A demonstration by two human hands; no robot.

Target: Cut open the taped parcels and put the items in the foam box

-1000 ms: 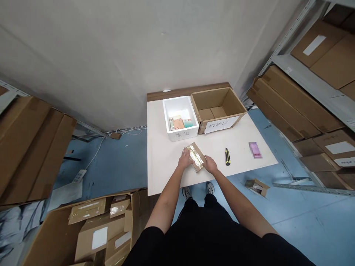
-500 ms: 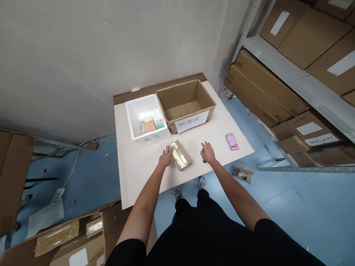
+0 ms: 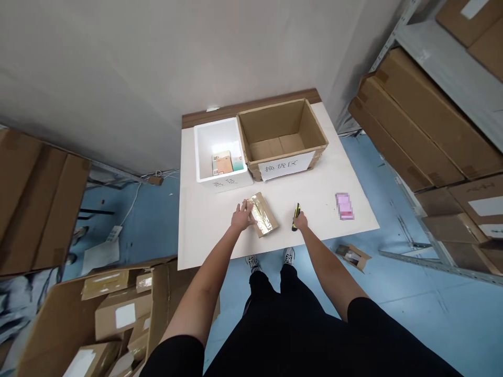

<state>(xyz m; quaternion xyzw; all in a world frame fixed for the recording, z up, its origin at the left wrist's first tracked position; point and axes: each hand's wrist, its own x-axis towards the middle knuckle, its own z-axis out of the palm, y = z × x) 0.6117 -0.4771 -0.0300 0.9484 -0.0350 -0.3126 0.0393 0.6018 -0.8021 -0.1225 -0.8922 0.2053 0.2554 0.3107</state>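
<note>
A small brown taped parcel (image 3: 264, 221) lies on the white table (image 3: 204, 230) in front of me. My left hand (image 3: 242, 216) rests on the parcel's left end, fingers laid over it. My right hand (image 3: 301, 222) is closed around the near end of a black and yellow utility knife (image 3: 296, 214), which lies on the table to the right of the parcel.
At the table's back stand a white foam box (image 3: 204, 141) with small packages inside and an open cardboard box (image 3: 281, 131) with a paper label. A pink item (image 3: 345, 205) lies at right. Shelves of cartons are at right, a carton of parcels (image 3: 113, 314) is on the floor at left.
My right hand left the parcel, moved right and closed on the utility knife. My left hand stayed on the parcel. The view swung about.
</note>
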